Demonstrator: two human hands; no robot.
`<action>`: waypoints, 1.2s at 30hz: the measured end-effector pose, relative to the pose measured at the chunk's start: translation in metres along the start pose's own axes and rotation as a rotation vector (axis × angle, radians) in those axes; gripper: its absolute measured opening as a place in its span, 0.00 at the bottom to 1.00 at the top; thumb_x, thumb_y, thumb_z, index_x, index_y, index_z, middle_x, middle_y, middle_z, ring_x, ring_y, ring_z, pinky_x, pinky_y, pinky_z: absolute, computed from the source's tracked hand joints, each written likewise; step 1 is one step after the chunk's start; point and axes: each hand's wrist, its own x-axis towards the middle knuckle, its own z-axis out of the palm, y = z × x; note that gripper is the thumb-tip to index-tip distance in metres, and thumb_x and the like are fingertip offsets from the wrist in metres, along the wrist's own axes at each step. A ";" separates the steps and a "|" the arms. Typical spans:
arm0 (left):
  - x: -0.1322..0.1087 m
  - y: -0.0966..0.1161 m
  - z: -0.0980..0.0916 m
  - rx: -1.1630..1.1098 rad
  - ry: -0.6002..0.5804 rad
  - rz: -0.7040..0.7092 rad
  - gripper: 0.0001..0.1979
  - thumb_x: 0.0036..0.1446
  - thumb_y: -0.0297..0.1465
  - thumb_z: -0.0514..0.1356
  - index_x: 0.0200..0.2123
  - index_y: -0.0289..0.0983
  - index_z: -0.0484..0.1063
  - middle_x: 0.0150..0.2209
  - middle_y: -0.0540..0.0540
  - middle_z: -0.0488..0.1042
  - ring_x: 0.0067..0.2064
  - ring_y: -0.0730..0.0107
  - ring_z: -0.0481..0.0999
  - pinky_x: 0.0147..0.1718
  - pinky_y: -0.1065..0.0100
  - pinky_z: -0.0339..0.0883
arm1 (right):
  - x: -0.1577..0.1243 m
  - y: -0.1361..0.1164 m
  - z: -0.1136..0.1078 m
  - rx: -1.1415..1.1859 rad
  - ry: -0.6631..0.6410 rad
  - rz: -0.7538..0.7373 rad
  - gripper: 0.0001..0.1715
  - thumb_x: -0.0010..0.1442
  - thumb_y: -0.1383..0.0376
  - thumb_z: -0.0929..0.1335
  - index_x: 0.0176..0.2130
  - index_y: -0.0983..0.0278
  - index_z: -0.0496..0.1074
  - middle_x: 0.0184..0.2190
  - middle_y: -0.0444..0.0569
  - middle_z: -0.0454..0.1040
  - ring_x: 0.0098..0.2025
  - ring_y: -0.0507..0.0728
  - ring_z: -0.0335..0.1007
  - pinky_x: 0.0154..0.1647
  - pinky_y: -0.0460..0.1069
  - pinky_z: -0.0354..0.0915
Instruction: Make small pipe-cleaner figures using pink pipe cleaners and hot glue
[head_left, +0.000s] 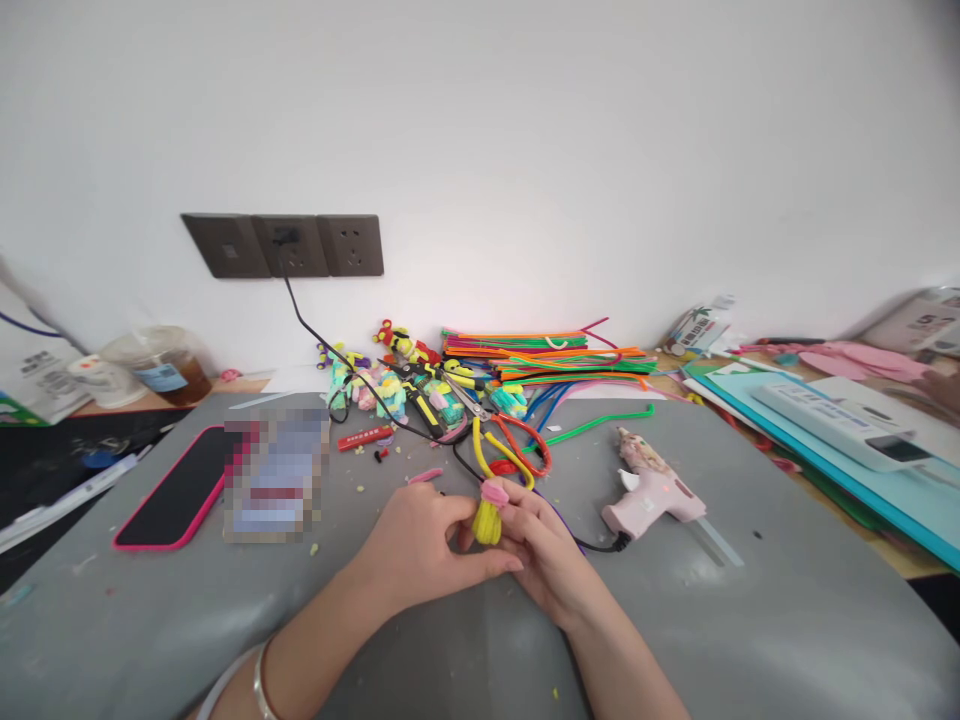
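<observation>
Both my hands meet at the middle of the grey mat (750, 620), pinching a small yellow pipe-cleaner piece (487, 520) with a pink tip on top. My left hand (420, 545) has its fingers curled against the piece from the left, a bracelet on its wrist. My right hand (544, 550) closes round it from the right. A pink glue gun (652, 490) lies just right of my hands, its black cord running under them.
A pile of coloured pipe cleaners (547, 360) lies by the wall, with red-handled scissors (517, 440), small finished figures (397, 345) and pliers. A pink-cased phone (176, 490) lies at left. Wall sockets (285, 245), a jar (161, 365), papers and boxes (832, 420) at right.
</observation>
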 end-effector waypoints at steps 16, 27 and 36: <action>0.000 0.001 -0.002 -0.026 -0.016 0.000 0.27 0.52 0.50 0.64 0.18 0.38 0.60 0.15 0.59 0.57 0.19 0.77 0.58 0.52 0.54 0.63 | 0.001 0.003 -0.003 -0.041 -0.032 0.002 0.10 0.58 0.60 0.73 0.37 0.64 0.73 0.25 0.46 0.76 0.25 0.51 0.71 0.25 0.42 0.61; -0.001 -0.001 -0.001 0.000 -0.005 0.011 0.27 0.53 0.51 0.63 0.17 0.38 0.61 0.14 0.58 0.54 0.19 0.76 0.56 0.25 0.70 0.51 | 0.000 0.002 -0.003 -0.059 0.006 0.018 0.12 0.56 0.60 0.74 0.36 0.64 0.72 0.25 0.45 0.75 0.24 0.52 0.71 0.25 0.43 0.62; -0.001 0.001 -0.003 0.014 -0.039 0.000 0.28 0.56 0.54 0.59 0.18 0.38 0.60 0.15 0.57 0.52 0.19 0.76 0.52 0.24 0.69 0.46 | 0.001 0.001 -0.003 -0.057 0.014 0.021 0.14 0.53 0.59 0.76 0.35 0.64 0.73 0.25 0.45 0.73 0.23 0.51 0.67 0.26 0.44 0.63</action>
